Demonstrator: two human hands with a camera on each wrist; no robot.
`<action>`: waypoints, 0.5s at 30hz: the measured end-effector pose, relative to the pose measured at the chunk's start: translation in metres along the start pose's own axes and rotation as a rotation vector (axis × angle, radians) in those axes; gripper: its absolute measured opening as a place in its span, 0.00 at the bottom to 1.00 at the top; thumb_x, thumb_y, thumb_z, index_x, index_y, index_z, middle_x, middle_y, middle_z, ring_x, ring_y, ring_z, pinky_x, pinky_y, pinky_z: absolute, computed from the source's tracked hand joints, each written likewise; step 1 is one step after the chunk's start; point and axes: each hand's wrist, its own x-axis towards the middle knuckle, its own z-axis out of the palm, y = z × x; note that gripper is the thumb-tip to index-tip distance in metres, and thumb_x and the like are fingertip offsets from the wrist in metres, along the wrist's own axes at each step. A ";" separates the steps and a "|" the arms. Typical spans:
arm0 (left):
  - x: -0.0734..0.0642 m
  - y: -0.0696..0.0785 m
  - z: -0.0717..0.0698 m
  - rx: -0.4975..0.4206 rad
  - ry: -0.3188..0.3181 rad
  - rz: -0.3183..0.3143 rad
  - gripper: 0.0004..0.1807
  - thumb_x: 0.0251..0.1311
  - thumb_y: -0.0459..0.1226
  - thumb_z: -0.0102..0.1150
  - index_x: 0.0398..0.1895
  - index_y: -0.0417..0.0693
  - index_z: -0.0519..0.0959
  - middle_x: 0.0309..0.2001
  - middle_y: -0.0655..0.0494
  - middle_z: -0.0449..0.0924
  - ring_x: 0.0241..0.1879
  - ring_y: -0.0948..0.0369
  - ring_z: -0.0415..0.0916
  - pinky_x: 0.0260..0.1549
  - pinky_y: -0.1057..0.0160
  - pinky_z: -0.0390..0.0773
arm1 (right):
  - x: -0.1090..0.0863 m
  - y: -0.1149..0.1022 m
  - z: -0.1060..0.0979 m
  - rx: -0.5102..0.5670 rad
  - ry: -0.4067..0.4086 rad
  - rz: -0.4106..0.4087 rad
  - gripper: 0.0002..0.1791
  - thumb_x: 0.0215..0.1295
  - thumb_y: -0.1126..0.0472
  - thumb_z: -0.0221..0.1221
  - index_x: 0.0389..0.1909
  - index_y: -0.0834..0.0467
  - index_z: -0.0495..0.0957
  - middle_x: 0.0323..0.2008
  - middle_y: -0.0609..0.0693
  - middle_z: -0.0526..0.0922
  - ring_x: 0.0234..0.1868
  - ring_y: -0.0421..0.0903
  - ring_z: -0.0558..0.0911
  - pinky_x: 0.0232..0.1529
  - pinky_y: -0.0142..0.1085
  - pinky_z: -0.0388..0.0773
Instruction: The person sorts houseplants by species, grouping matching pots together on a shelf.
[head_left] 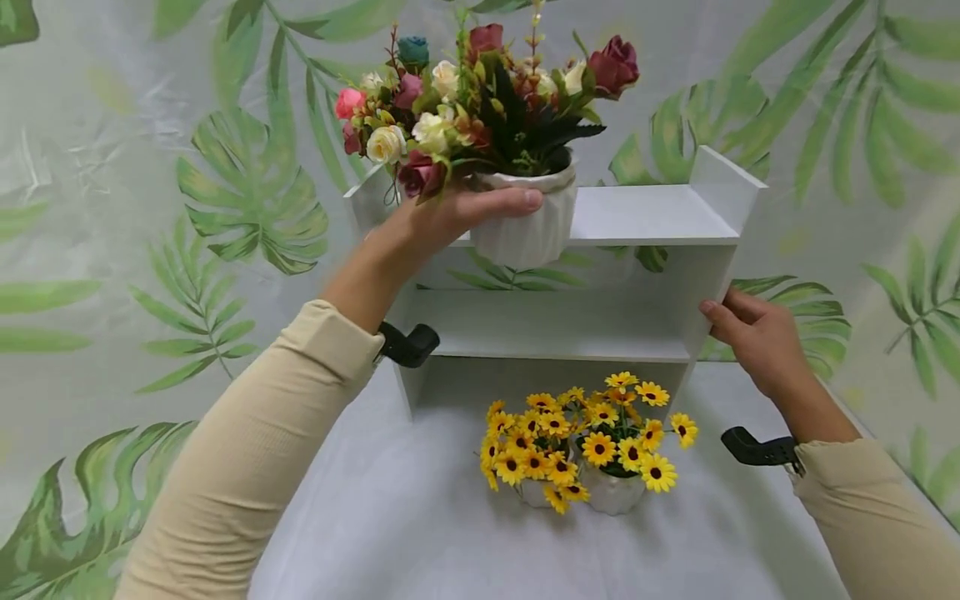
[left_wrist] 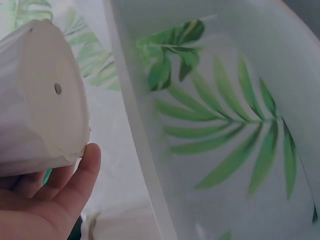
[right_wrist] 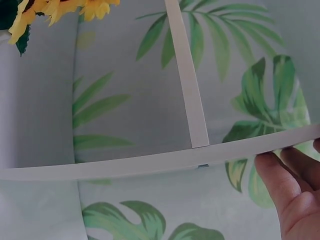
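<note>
My left hand [head_left: 450,218] grips a white ribbed flower pot [head_left: 525,221], its thumb lying across the pot's front. Artificial roses [head_left: 442,108] in red, cream, pink and teal fill the pot. Seen from the left wrist, the pot's underside [left_wrist: 52,95] shows a small hole, with a fingertip right at its rim. The pot overlaps the top board of a white shelf [head_left: 558,321] in the head view. At the shelf's right side panel [head_left: 716,275], my right hand [head_left: 765,342] holds the edge, thumb toward the front and fingers at the outer face.
Two small white pots with yellow sunflowers, the left bunch [head_left: 532,450] and the right bunch [head_left: 630,433], stand before the shelf on a white-covered table [head_left: 420,533]. Behind hangs a leaf-printed backdrop [head_left: 120,208].
</note>
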 end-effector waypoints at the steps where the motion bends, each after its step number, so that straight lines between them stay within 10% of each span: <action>1: 0.006 -0.001 0.004 -0.012 -0.004 0.008 0.38 0.52 0.41 0.67 0.69 0.56 0.65 0.66 0.60 0.70 0.63 0.67 0.67 0.66 0.68 0.64 | -0.001 0.000 -0.001 -0.001 0.007 0.004 0.36 0.73 0.46 0.53 0.75 0.57 0.57 0.72 0.68 0.63 0.42 0.15 0.73 0.39 0.13 0.75; 15: 0.058 -0.022 0.035 -0.028 0.047 -0.191 0.40 0.55 0.45 0.69 0.71 0.58 0.63 0.70 0.63 0.66 0.69 0.68 0.62 0.70 0.68 0.60 | -0.006 -0.002 0.000 -0.004 0.007 -0.009 0.34 0.74 0.47 0.53 0.74 0.58 0.59 0.70 0.70 0.64 0.39 0.13 0.75 0.39 0.13 0.75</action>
